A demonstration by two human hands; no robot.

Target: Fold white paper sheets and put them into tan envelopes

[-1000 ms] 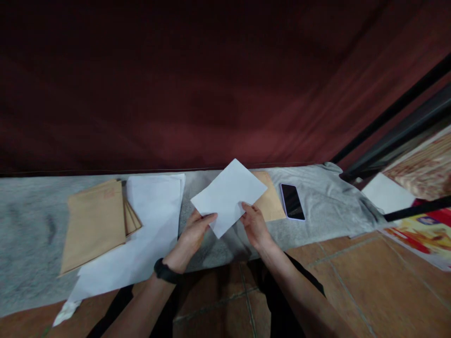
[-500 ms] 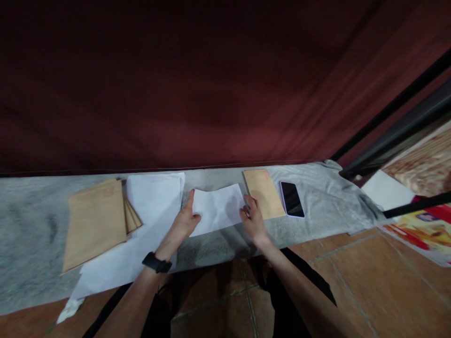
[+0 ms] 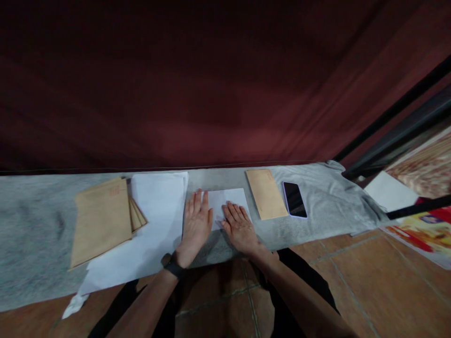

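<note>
Two hands lie flat, fingers spread and gripping nothing, on a folded white sheet of paper [image 3: 228, 202] that rests on the grey cloth-covered counter [image 3: 35, 234]: the left hand [image 3: 196, 225] presses its left part, the right hand [image 3: 239, 226] its lower right part. In my judgement the cloth could slide or wrinkle under that pressure, skewing the fold. The sheet's near edge sits close to the counter's front lip, so a push toward the body may tip it off onto the tiled floor [image 3: 352, 291]. Just left lies a large loose white sheet [image 3: 155, 220], partly under a stack of tan paper envelopes [image 3: 102, 218] and overhanging the lip; a stray sleeve could drag it down. A single tan envelope [image 3: 267, 193] and a black smartphone [image 3: 294, 199] lie near on the right. Open room remains behind the sheet, toward the dark red curtain [image 3: 211, 94].
</note>
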